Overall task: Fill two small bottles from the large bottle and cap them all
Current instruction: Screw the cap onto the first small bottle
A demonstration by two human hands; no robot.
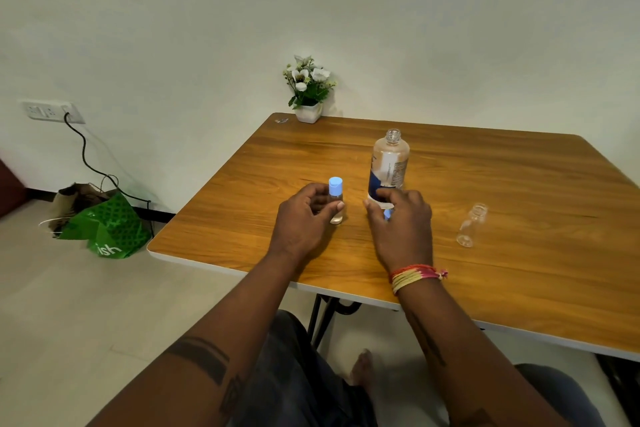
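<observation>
**One small bottle capped, the large bottle open on the desk**

The small clear plastic bottle with a light blue flip cap [336, 199] stands upright on the wooden desk [502, 270], near its front-left part. The left hand [304, 215] curls around it from the left, thumb and fingers [337, 206] closed on its body below the cap.

Just to its right stands the large clear plastic bottle with a blue and white label [388, 166], upright and with its threaded neck uncapped. The right hand [401, 222] lies in front of its base, fingers bent together over a small light blue cap [387, 215], only a sliver of which shows; the fingertips reach the bottle's lower label.

Well to the right, apart from both hands, a second small clear plastic bottle without a cap [471, 225] stands on the desk and looks empty.

A red and yellow thread band [415, 276] wraps the right wrist. At the desk's far edge sits a white pot of white flowers [308, 90]. On the floor to the left lies a green bag [107, 229].
</observation>
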